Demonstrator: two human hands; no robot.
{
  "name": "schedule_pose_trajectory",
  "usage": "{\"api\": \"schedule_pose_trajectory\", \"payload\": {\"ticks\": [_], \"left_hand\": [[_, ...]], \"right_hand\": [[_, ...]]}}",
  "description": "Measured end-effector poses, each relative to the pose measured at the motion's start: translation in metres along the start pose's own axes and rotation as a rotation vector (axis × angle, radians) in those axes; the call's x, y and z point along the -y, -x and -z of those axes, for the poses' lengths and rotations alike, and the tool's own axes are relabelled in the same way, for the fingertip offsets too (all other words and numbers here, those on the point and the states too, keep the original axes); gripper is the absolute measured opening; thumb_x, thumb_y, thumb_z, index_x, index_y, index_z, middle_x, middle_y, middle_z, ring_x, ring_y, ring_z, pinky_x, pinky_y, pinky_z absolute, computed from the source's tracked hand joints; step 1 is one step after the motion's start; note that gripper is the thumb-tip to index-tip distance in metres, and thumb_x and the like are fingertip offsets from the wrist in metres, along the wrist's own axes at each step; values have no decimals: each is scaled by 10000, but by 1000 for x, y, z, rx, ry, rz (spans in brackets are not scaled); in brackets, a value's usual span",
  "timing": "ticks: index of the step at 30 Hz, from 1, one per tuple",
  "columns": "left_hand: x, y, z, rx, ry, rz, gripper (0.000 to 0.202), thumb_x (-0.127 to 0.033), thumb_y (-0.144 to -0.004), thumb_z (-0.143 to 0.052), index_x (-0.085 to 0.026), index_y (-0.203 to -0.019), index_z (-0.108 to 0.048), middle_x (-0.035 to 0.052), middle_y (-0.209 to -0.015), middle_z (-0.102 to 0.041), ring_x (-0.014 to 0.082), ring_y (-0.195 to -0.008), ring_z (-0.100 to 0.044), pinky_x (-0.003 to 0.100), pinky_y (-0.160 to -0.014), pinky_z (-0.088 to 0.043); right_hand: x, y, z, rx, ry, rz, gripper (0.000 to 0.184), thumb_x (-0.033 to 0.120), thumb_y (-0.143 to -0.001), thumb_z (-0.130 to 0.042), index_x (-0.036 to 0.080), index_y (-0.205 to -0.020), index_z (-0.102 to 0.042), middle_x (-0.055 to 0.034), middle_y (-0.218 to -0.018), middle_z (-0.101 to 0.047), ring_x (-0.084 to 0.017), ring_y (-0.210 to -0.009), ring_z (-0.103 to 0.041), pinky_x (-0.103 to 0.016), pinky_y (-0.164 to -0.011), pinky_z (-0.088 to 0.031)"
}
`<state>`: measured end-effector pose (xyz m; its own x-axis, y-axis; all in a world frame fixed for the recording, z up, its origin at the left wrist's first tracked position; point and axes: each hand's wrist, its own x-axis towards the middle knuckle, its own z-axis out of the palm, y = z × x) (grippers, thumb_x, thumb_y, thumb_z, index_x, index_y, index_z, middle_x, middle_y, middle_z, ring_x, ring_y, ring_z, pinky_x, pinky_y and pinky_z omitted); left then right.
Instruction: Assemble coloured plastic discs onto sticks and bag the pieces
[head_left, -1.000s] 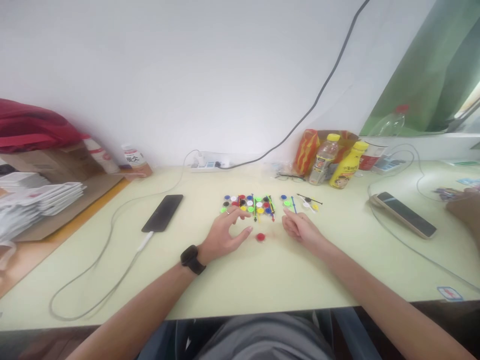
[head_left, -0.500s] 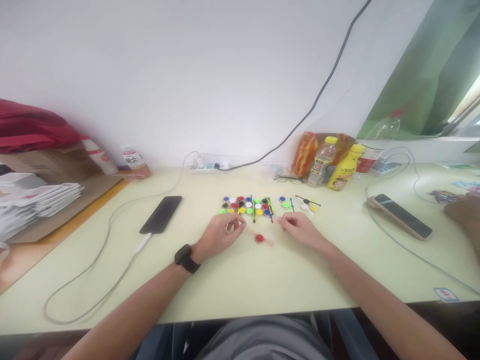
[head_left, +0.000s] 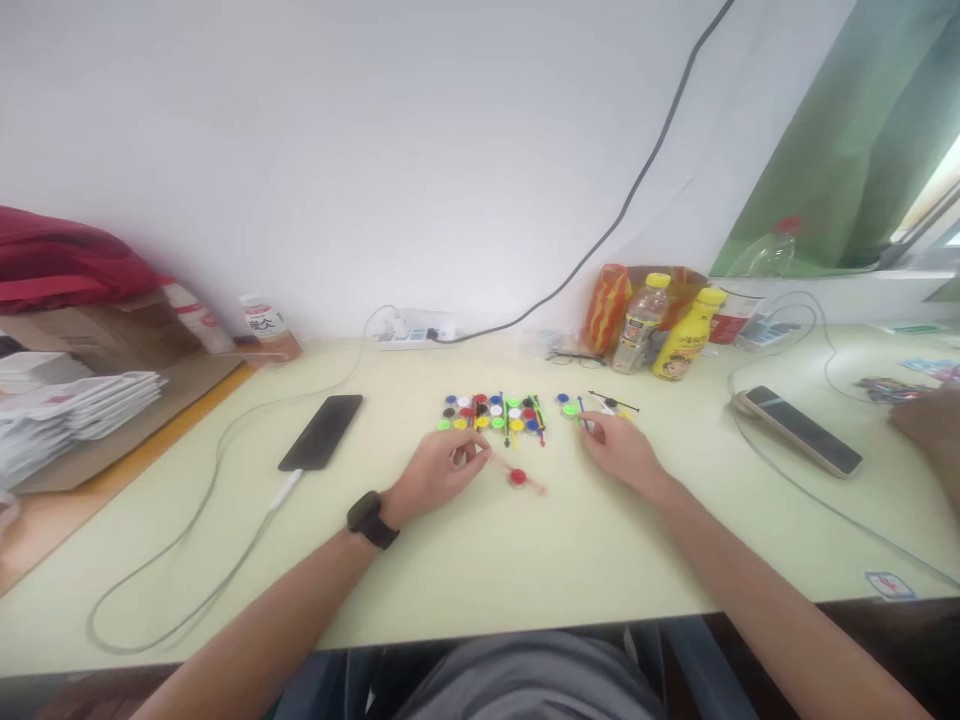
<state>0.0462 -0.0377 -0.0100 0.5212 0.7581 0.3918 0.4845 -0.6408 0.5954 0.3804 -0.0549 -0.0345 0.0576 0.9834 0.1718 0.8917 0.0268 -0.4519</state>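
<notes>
My left hand point(head_left: 444, 470), with a black watch on its wrist, rests on the table, thumb and forefinger together in a pinch. A thin pale pink stick point(head_left: 535, 487) with a round red disc point(head_left: 517, 477) at its middle lies beside those fingertips; whether they grip its end is unclear. My right hand point(head_left: 621, 450) has its fingers curled at the lower end of a blue arrow-shaped stick point(head_left: 582, 407); its grasp is partly hidden. Close by are a green disc point(head_left: 571, 410) and a blue disc point(head_left: 562, 398). Rows of coloured discs point(head_left: 495, 410) with arrow-shaped sticks lie beyond both hands.
At left, a phone point(head_left: 321, 433) is plugged into a white cable. Two yellow-capped bottles point(head_left: 679, 340) stand at the back right near a power strip point(head_left: 411, 338). A gold-edged black device point(head_left: 802, 430) lies at right. White boxes point(head_left: 97, 400) are stacked at far left.
My right hand has moved right and slightly away from me, from beside the disc rows to the blue stick, covering part of the discs behind. My left hand has stayed in place.
</notes>
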Motion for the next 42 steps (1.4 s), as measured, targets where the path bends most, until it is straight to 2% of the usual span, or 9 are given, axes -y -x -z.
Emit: {"api": "schedule_pose_trajectory", "payload": {"ticks": [7, 10, 14, 19, 22, 28, 34, 37, 42], "left_hand": [[0, 0, 1, 16, -6, 14, 145, -322, -982, -621, -213, -955, -712, -30, -688, -616, 120, -635, -527, 259, -638, -415], [-1, 0, 1, 16, -13, 13, 137, -320, -979, -627, -215, -948, -711, -34, -687, -612, 117, -633, -522, 258, -634, -409], [-1, 0, 0, 19, -10, 21, 132, -312, -977, -627, -214, -949, -711, -34, -685, -610, 117, -629, -514, 258, -630, -407], [-1, 0, 0, 39, -4, 5, 129, -305, -976, -625, -213, -939, -708, -30, -692, -617, 119, -636, -508, 260, -634, -404], [0, 0, -1, 29, 0, 19, 129, -307, -976, -624, -214, -939, -705, -33, -683, -610, 118, -631, -507, 257, -633, -404], [1, 0, -2, 32, -8, 7, 130, -309, -974, -623, -217, -938, -707, -30, -684, -619, 121, -629, -512, 257, -626, -399], [-1, 0, -1, 27, 3, 10, 132, -311, -974, -627, -217, -931, -709, -30, -683, -617, 119, -622, -508, 259, -617, -397], [-1, 0, 0, 42, 5, 4, 133, -306, -977, -621, -216, -934, -708, -28, -689, -619, 122, -629, -510, 263, -621, -398], [-2, 0, 0, 50, 1, 9, 136, -307, -978, -617, -216, -930, -706, -27, -692, -621, 124, -632, -503, 265, -622, -396]], "right_hand": [[1, -1, 1, 18, -79, 32, 87, 192, -888, -542, 232, -858, -613, 25, -625, -580, -174, -600, -532, -297, -585, -330], [0, -1, 0, 3, -187, 65, 60, 220, -901, -532, 236, -882, -586, 13, -691, -619, -184, -639, -562, -306, -611, -365], [-3, -3, -1, -99, -319, 115, 76, 291, -936, -533, 235, -918, -580, -33, -856, -667, -217, -790, -615, -335, -718, -427], [-4, -5, 2, -188, -406, 136, 149, 378, -983, -510, 243, -935, -550, -55, -923, -636, -243, -873, -578, -371, -791, -433], [2, -2, 7, -234, -450, 91, 191, 417, -995, -505, 247, -918, -544, -58, -943, -612, -257, -930, -536, -398, -852, -422], [8, 1, 15, -80, -943, -36, 232, 490, -971, -606, 258, -979, -619, -4, -870, -586, -181, -774, -521, -347, -774, -434], [10, -1, 20, 80, -1447, -94, 271, 453, -840, -824, 240, -913, -672, -47, -1092, -691, -163, -826, -590, -309, -727, -484], [10, -2, 23, 100, -1511, -120, 263, 426, -823, -856, 232, -898, -696, -41, -1013, -695, -146, -796, -590, -276, -705, -506], [10, -2, 26, 46, -1477, -147, 273, 431, -808, -873, 201, -863, -736, -33, -910, -654, -97, -664, -497, -212, -565, -470]]}}
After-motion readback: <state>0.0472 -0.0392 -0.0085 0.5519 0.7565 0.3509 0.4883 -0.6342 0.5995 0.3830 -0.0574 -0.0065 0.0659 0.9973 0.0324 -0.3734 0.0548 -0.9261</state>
